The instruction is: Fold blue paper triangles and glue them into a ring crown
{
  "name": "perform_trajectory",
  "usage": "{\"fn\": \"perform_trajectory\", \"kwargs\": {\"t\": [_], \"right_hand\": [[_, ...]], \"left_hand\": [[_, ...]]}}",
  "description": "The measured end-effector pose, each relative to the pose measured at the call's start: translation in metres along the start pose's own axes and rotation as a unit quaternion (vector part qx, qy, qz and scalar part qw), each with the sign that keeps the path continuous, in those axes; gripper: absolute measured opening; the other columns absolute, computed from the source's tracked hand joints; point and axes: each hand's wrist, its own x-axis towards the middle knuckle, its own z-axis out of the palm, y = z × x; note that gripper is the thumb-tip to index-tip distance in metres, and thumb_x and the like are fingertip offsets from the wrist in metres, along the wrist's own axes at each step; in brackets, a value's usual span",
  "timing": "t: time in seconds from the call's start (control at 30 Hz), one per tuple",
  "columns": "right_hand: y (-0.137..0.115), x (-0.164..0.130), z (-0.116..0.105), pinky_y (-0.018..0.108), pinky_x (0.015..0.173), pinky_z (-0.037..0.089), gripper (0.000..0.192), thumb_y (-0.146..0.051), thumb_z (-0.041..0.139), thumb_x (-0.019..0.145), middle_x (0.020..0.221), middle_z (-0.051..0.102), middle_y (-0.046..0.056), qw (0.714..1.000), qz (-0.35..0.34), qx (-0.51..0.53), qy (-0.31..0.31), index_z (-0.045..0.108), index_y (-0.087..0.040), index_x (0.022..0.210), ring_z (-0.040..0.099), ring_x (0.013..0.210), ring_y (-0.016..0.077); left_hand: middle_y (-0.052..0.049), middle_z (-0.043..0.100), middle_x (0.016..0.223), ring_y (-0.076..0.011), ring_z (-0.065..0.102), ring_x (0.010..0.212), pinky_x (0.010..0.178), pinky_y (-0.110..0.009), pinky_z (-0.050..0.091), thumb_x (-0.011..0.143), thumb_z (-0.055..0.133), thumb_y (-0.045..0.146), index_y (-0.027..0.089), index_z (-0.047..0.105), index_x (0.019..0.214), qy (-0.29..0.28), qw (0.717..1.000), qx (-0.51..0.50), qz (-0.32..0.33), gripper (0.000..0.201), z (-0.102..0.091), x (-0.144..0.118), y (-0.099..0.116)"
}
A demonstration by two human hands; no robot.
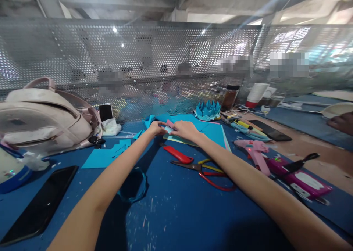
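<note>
Both hands are stretched forward over the blue paper sheets [216,133]. My left hand [156,128] is closed, its fingertips at the left edge of a small pink and light-blue piece of paper [169,128]. My right hand [185,129] grips the same piece from the right with bent fingers. The exact fold of the piece is partly hidden by the fingers. Just in front of the hands lie a red utility knife [178,154] and scissors [204,168] with red and yellow handles. A blue folded-paper flower [207,110] stands behind the sheets.
To the left are a pale backpack [46,115], a black phone [41,203] and cut blue paper [100,157]. A pink glue gun [256,151], a magenta device [299,177] and another phone [268,129] lie at right. A dark blue ring [145,186] sits beside my left forearm. A perforated metal screen [138,60] stands behind.
</note>
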Motion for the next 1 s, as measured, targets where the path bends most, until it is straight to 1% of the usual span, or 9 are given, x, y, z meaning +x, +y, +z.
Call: {"fn": "perform_trajectory", "kwargs": {"t": [0.3, 0.53, 0.83, 0.9, 1.0], "right_hand": [[0.001, 0.002, 0.003, 0.041, 0.084, 0.054, 0.032, -0.041, 0.057, 0.096, 0.111, 0.065, 0.008, 1.0, -0.002, 0.012, -0.024, 0.062, -0.015, 0.114, 0.064, 0.098, 0.0209], [-0.001, 0.0, 0.003, 0.041, 0.085, 0.055, 0.031, -0.038, 0.056, 0.097, 0.114, 0.064, 0.008, 1.0, 0.004, 0.018, -0.017, 0.061, -0.015, 0.117, 0.064, 0.099, 0.0208], [-0.002, 0.0, 0.005, 0.042, 0.087, 0.054, 0.03, -0.034, 0.058, 0.096, 0.12, 0.062, 0.009, 0.996, 0.082, -0.014, 0.028, 0.06, -0.016, 0.12, 0.063, 0.102, 0.0216], [-0.001, 0.0, 0.005, 0.042, 0.087, 0.054, 0.03, -0.034, 0.058, 0.096, 0.119, 0.062, 0.009, 0.996, 0.086, -0.012, 0.036, 0.06, -0.015, 0.119, 0.063, 0.102, 0.0216], [-0.001, 0.0, 0.004, 0.042, 0.086, 0.054, 0.03, -0.035, 0.058, 0.096, 0.118, 0.062, 0.009, 0.995, 0.088, -0.007, 0.044, 0.06, -0.015, 0.118, 0.063, 0.101, 0.0213]], "left_hand": [[-0.01, 0.06, 0.124, -0.0242, 0.063, 0.103, 0.086, -0.043, 0.055, 0.096, 0.06, 0.032, 0.016, 0.059, 0.122, 0.009, 1.0, 0.018, -0.008, 0.031, 0.001, 0.0, 0.0], [-0.01, 0.06, 0.123, -0.0242, 0.063, 0.103, 0.086, -0.044, 0.055, 0.095, 0.06, 0.032, 0.016, 0.058, 0.123, 0.023, 1.0, 0.021, -0.002, 0.032, 0.002, 0.001, -0.001], [-0.01, 0.059, 0.125, -0.0244, 0.063, 0.104, 0.086, -0.045, 0.055, 0.095, 0.061, 0.031, 0.016, 0.057, 0.125, 0.073, 0.997, -0.005, 0.034, 0.034, 0.005, 0.002, -0.004], [-0.01, 0.059, 0.125, -0.0245, 0.063, 0.104, 0.086, -0.045, 0.055, 0.095, 0.06, 0.031, 0.016, 0.057, 0.124, 0.064, 0.997, -0.022, 0.033, 0.033, 0.008, 0.003, -0.002], [-0.01, 0.06, 0.123, -0.0242, 0.063, 0.103, 0.086, -0.044, 0.055, 0.095, 0.061, 0.031, 0.015, 0.057, 0.124, 0.031, 0.998, -0.058, 0.022, 0.033, 0.016, 0.002, 0.003]]}}
